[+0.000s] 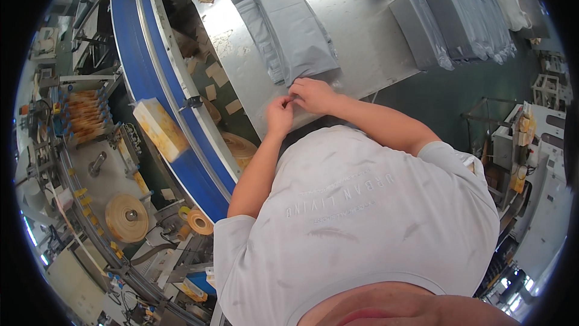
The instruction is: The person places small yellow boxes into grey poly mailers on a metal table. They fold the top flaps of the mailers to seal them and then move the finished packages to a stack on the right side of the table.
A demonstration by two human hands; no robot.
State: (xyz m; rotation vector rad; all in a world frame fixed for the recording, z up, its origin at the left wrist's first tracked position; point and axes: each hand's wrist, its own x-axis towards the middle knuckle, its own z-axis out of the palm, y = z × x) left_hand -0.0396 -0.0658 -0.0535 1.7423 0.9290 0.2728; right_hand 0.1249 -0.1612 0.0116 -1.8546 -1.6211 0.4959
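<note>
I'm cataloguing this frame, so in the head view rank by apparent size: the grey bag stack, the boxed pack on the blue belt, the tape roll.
1. grey bag stack
2. boxed pack
3. tape roll

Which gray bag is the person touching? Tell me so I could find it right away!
Start at the long steel table beside the curved blue conveyor belt. Near its front edge lies a stack of flat gray plastic bags, and the left hand and right hand meet at the stack's nearest end. Unlike the stuffed gray bags farther right, these are flat and lie right under the fingers.
</note>
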